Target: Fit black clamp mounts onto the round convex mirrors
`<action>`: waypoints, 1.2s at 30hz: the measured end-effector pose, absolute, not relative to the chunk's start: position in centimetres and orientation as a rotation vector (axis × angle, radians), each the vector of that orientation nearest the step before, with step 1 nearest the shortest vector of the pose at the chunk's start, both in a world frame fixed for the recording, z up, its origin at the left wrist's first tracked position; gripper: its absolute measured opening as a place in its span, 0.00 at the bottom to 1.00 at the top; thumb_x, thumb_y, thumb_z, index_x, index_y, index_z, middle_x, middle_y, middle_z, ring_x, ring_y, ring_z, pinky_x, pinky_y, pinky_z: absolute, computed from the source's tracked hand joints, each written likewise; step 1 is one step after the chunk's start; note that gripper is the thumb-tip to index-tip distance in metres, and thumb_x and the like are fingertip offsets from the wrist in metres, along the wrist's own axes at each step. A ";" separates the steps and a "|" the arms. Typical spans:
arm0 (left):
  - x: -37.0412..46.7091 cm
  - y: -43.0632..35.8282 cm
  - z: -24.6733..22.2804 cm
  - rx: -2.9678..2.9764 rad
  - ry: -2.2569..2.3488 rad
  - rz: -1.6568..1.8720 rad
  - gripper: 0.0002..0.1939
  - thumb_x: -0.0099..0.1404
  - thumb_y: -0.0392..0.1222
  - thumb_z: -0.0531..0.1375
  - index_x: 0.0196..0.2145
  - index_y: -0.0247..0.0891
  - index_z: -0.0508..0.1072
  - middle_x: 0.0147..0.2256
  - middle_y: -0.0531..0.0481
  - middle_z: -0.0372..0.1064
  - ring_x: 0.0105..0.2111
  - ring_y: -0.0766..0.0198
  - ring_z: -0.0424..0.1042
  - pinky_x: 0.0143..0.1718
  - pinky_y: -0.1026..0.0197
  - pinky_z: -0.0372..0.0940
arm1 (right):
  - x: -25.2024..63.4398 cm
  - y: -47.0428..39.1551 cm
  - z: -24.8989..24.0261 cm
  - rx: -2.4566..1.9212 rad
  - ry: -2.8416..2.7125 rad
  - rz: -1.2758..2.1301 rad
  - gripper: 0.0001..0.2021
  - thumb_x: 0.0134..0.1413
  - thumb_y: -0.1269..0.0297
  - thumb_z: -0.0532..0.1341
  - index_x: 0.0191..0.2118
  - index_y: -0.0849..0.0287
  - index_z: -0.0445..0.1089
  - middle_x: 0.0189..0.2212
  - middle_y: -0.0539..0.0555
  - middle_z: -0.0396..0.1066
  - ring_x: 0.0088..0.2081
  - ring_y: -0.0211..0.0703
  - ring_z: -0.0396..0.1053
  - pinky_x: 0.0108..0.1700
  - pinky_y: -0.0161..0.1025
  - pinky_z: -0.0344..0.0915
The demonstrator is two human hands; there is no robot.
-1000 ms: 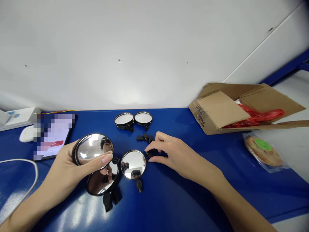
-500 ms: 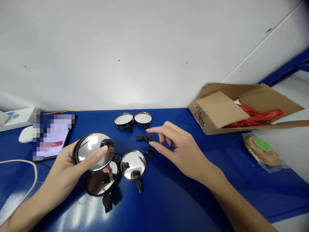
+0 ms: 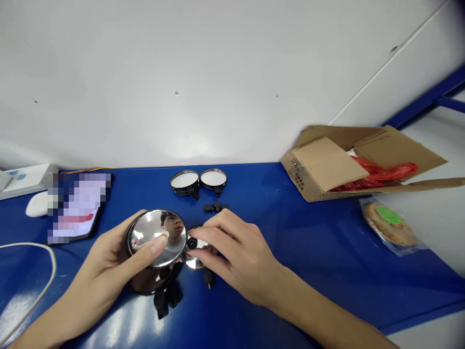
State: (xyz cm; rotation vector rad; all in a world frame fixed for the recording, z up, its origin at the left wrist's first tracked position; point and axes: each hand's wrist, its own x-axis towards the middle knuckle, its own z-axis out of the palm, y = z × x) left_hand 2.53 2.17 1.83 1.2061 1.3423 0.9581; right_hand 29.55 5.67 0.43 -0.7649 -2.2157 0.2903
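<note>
Mirror [image 3: 145, 232] sat lower left, clamped in left hand [image 3: 109, 266]; right hand [image 3: 245, 257], nearly closed, bracketed its socket [image 3: 192, 243], grip unclear; table edge [image 3: 417, 313] ran lower right, well apart.

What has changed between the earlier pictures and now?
The right hand has moved left, from beside the small black fittings to the black socket of the held round mirror. The left hand keeps its grip and has brought that mirror slightly right. The back mirrors and cardboard box stayed put.
</note>
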 end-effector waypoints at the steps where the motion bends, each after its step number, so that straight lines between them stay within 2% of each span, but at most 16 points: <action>1: 2.7 2.0 1.9 1.179 1.363 0.961 0.19 0.70 0.59 0.77 0.50 0.46 0.84 0.34 0.51 0.81 0.33 0.57 0.79 0.32 0.62 0.76 | 29.3 5.5 0.3 -0.765 -2.210 0.272 0.08 0.82 0.62 0.67 0.52 0.62 0.82 0.42 0.56 0.80 0.41 0.42 0.76 0.37 0.38 0.69; 5: 2.7 1.8 1.7 1.200 1.275 0.873 0.16 0.70 0.59 0.76 0.44 0.47 0.82 0.28 0.55 0.71 0.25 0.64 0.68 0.23 0.65 0.66 | 29.0 5.5 0.1 -0.664 -2.192 0.169 0.05 0.81 0.67 0.67 0.52 0.63 0.80 0.40 0.55 0.80 0.38 0.40 0.74 0.37 0.38 0.70; 7: 2.6 1.9 1.5 1.213 1.218 0.890 0.15 0.73 0.59 0.74 0.46 0.48 0.82 0.31 0.53 0.74 0.25 0.63 0.69 0.24 0.64 0.68 | 29.2 5.8 0.2 -0.633 -2.201 0.100 0.04 0.81 0.69 0.67 0.52 0.64 0.79 0.38 0.55 0.80 0.38 0.41 0.73 0.37 0.38 0.71; 10: 2.6 2.3 1.1 1.204 1.187 1.055 0.17 0.79 0.61 0.68 0.58 0.52 0.81 0.46 0.47 0.83 0.40 0.55 0.81 0.40 0.59 0.79 | 29.9 6.7 0.5 -0.737 -2.173 0.070 0.04 0.81 0.68 0.67 0.53 0.61 0.80 0.39 0.56 0.81 0.39 0.43 0.75 0.39 0.40 0.73; 12: 2.5 2.7 0.8 1.246 1.175 1.124 0.19 0.82 0.60 0.65 0.64 0.54 0.77 0.56 0.45 0.83 0.51 0.51 0.81 0.53 0.55 0.79 | 30.6 7.9 0.6 -0.886 -2.073 0.082 0.05 0.82 0.65 0.66 0.53 0.58 0.80 0.39 0.55 0.81 0.39 0.44 0.76 0.41 0.42 0.74; 14: 2.3 3.0 0.5 1.312 1.178 1.130 0.19 0.84 0.59 0.63 0.66 0.53 0.75 0.58 0.44 0.81 0.54 0.51 0.79 0.58 0.54 0.77 | 31.3 9.3 0.6 -1.054 -1.956 0.086 0.06 0.82 0.63 0.66 0.51 0.56 0.81 0.38 0.54 0.80 0.37 0.44 0.75 0.41 0.43 0.73; 19: 1.9 3.4 0.1 1.371 1.242 1.106 0.19 0.85 0.59 0.62 0.66 0.51 0.72 0.58 0.46 0.79 0.54 0.54 0.77 0.58 0.54 0.74 | 31.7 12.3 -0.4 -1.259 -1.892 0.128 0.10 0.81 0.60 0.67 0.42 0.56 0.80 0.35 0.53 0.77 0.34 0.44 0.72 0.40 0.43 0.71; 26: 2.2 3.4 0.1 1.398 1.317 1.063 0.22 0.83 0.62 0.65 0.65 0.50 0.70 0.55 0.48 0.80 0.57 0.53 0.78 0.60 0.53 0.70 | 30.8 13.2 -1.3 -1.337 -1.939 0.204 0.10 0.76 0.64 0.72 0.38 0.57 0.79 0.33 0.51 0.76 0.34 0.44 0.71 0.40 0.43 0.67; 32: 2.0 3.5 0.4 1.423 1.344 1.026 0.24 0.82 0.64 0.66 0.64 0.49 0.72 0.53 0.47 0.80 0.55 0.52 0.78 0.57 0.52 0.69 | 30.5 13.8 -1.4 -1.368 -1.944 0.210 0.08 0.73 0.63 0.74 0.39 0.57 0.80 0.33 0.51 0.75 0.33 0.44 0.71 0.40 0.43 0.67; 36: 2.1 3.6 0.3 1.439 1.358 1.003 0.22 0.82 0.64 0.65 0.63 0.50 0.73 0.51 0.48 0.81 0.54 0.52 0.78 0.57 0.51 0.69 | 30.4 13.2 -0.8 -1.377 -1.904 0.175 0.12 0.77 0.57 0.71 0.39 0.56 0.80 0.33 0.52 0.76 0.33 0.44 0.70 0.40 0.44 0.66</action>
